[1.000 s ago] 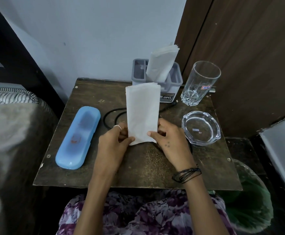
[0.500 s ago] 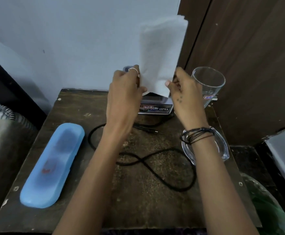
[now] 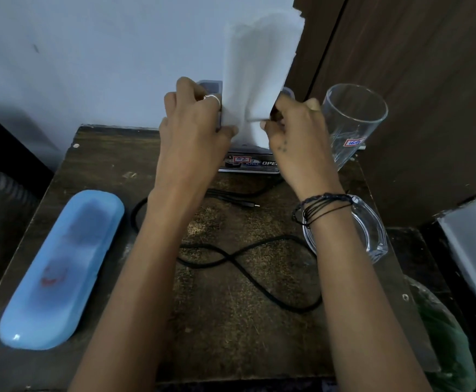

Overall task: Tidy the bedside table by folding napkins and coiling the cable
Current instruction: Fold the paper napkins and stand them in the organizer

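Both arms reach forward: left hand and right hand pinch the upright folded napkin above the grey holder, mostly hidden. Black cable sprawls uncoiled on the worktop.

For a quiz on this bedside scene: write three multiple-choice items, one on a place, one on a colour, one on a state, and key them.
1. Where is the long plastic case?
A. left side of the bedside table
B. inside the drinking glass
C. on the glass ashtray

2. What colour is the case?
A. red
B. light blue
C. black

3. What state is the black cable in?
A. neatly coiled
B. loose, sprawled in loops
C. held in a hand

Key: 1 A, it lies along the table's left edge. 2 B, its shell is pale blue. 3 B, it lies uncoiled while the left hand and right hand pinch the folded napkin.
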Available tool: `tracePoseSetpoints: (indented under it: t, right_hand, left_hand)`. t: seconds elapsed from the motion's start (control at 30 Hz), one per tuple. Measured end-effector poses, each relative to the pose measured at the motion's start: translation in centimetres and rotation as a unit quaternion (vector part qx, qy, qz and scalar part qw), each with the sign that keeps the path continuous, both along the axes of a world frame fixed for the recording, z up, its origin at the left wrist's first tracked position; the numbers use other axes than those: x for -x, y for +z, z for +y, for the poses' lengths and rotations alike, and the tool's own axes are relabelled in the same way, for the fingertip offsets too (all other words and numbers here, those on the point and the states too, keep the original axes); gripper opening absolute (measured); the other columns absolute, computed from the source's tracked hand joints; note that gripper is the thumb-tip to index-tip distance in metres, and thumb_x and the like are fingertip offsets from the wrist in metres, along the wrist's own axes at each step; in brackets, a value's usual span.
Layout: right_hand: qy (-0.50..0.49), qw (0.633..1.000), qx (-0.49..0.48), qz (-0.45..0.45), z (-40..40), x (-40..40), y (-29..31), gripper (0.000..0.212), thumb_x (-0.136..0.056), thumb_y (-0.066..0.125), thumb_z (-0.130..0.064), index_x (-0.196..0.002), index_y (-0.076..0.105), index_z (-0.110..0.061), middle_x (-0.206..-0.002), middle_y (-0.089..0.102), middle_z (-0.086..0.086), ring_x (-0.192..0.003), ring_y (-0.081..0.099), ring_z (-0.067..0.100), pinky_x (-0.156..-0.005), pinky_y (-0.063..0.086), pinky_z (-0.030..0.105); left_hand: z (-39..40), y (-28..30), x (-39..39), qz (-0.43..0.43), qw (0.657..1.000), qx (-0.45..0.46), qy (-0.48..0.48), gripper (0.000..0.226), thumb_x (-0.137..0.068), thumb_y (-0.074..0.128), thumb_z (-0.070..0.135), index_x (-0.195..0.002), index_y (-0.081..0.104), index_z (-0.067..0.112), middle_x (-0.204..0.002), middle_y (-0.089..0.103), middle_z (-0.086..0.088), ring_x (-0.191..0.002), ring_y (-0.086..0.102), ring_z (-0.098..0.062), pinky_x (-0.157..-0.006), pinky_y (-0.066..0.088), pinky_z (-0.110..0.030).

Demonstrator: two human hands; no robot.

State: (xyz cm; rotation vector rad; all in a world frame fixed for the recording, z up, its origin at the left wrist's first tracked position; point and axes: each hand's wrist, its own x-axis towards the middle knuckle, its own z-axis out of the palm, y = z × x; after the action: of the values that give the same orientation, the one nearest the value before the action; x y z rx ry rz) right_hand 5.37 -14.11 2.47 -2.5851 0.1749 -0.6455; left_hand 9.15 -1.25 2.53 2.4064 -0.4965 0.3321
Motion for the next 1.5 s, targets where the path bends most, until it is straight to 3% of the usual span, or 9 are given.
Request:
tracePoseSetpoints:
  t: [0.23, 0.37, 0.47, 0.7, 0.83, 1.03, 1.27, 1.4, 1.5]
  right_hand:
    - [-0.016, 0.988, -0.151, -0.031, -0.1, -0.2, 0.8, 0.007, -0.088, 0.061, -0.016, -0.093, 0.061, -0.011, -0.08, 0.055, -0.001, -0.092, 0.055, 0.027, -0.073, 0.045, 0.032]
    - [-0.015, 0.992, -0.128, -0.007, 0.0, -0.1, 0.6, 0.009, -0.088, 0.061, -0.013, -0.087, 0.062, -0.004, -0.081, 0.06, 0.004, -0.092, 0.057, 0.028, -0.076, 0.05, 0.039]
    - [-0.007, 0.995, -0.098, -0.007, 0.0, 0.0, 0.5, 0.013, -0.09, 0.058, -0.015, -0.091, 0.059, -0.002, -0.086, 0.061, 0.007, -0.091, 0.054, 0.027, -0.077, 0.047, 0.041]
    - [-0.029, 0.999, -0.001, 0.017, 0.5, -0.1, -0.1, 0.039, -0.078, 0.063, -0.005, -0.113, 0.046, -0.008, -0.107, 0.055, 0.009, -0.092, 0.04, 0.022, -0.079, 0.04, 0.036]
    - [-0.112, 0.989, 0.09, -0.013, 1.6, -0.2, -1.0, 0.057, -0.074, 0.067, -0.003, -0.125, 0.041, -0.01, -0.124, 0.048, 0.009, -0.107, 0.042, 0.026, -0.087, 0.03, 0.029]
    - [-0.139, 0.987, 0.077, -0.036, 1.8, -0.5, -1.2, 0.066, -0.072, 0.074, -0.004, -0.128, 0.04, -0.011, -0.126, 0.049, 0.009, -0.112, 0.044, 0.027, -0.088, 0.032, 0.029]
    - [-0.017, 0.984, -0.176, -0.035, 0.3, -0.3, 0.6, 0.027, -0.085, 0.062, -0.005, -0.107, 0.052, -0.015, -0.088, 0.059, -0.001, -0.096, 0.056, 0.027, -0.082, 0.048, 0.038]
    - [-0.022, 0.983, -0.173, -0.059, 0.3, -0.1, 0.8, 0.023, -0.088, 0.058, -0.003, -0.091, 0.043, -0.02, -0.077, 0.058, 0.003, -0.09, 0.06, 0.029, -0.081, 0.049, 0.041]
    - [-0.016, 0.988, -0.145, -0.039, 0.2, -0.1, 0.5, 0.019, -0.088, 0.058, -0.002, -0.099, 0.048, -0.015, -0.082, 0.061, 0.004, -0.093, 0.058, 0.027, -0.079, 0.048, 0.036]
  left_hand:
    - [-0.2, -0.5, -0.2, 0.002, 0.997, -0.079, 0.021, 0.016, -0.083, 0.062, 0.01, -0.093, 0.064, -0.002, -0.123, 0.047, -0.012, -0.117, 0.032, -0.031, -0.082, 0.039, -0.047]
    - [-0.1, -0.4, -0.5, 0.031, 0.999, -0.027, 0.008, 0.026, -0.083, 0.063, 0.021, -0.101, 0.064, 0.002, -0.125, 0.047, -0.011, -0.121, 0.031, -0.029, -0.093, 0.035, -0.04]
    - [0.1, 0.1, -1.0, 0.037, 0.999, 0.014, -0.004, 0.03, -0.086, 0.062, 0.027, -0.102, 0.066, 0.002, -0.123, 0.051, -0.01, -0.118, 0.038, -0.03, -0.084, 0.027, -0.027]
    - [-0.4, 0.1, 0.4, -0.002, 1.0, 0.027, 0.015, 0.02, -0.091, 0.055, 0.017, -0.095, 0.061, -0.001, -0.115, 0.054, -0.01, -0.119, 0.036, -0.031, -0.097, 0.035, -0.055]
    - [-0.6, 0.0, 0.4, -0.001, 1.0, 0.025, 0.017, 0.02, -0.092, 0.055, 0.017, -0.097, 0.061, -0.002, -0.122, 0.055, -0.01, -0.124, 0.035, -0.029, -0.1, 0.034, -0.056]
    - [-0.5, -0.1, 0.2, 0.009, 0.999, 0.03, 0.011, 0.02, -0.09, 0.058, 0.017, -0.089, 0.061, -0.003, -0.122, 0.055, -0.011, -0.127, 0.034, -0.03, -0.1, 0.033, -0.057]
    - [0.1, 0.5, -0.1, 0.012, 1.0, 0.013, 0.012, 0.024, -0.084, 0.065, 0.026, -0.091, 0.064, 0.002, -0.12, 0.055, -0.01, -0.124, 0.037, -0.029, -0.099, 0.034, -0.056]
    - [0.7, 1.1, -1.0, 0.036, 0.999, 0.029, -0.015, 0.034, -0.082, 0.067, 0.03, -0.109, 0.067, 0.01, -0.116, 0.058, -0.009, -0.118, 0.046, -0.029, -0.096, 0.039, -0.049]
    - [0.6, 0.9, -0.8, 0.024, 0.999, 0.024, -0.004, 0.028, -0.081, 0.069, 0.026, -0.101, 0.069, 0.006, -0.116, 0.06, -0.008, -0.121, 0.044, -0.03, -0.098, 0.037, -0.054]
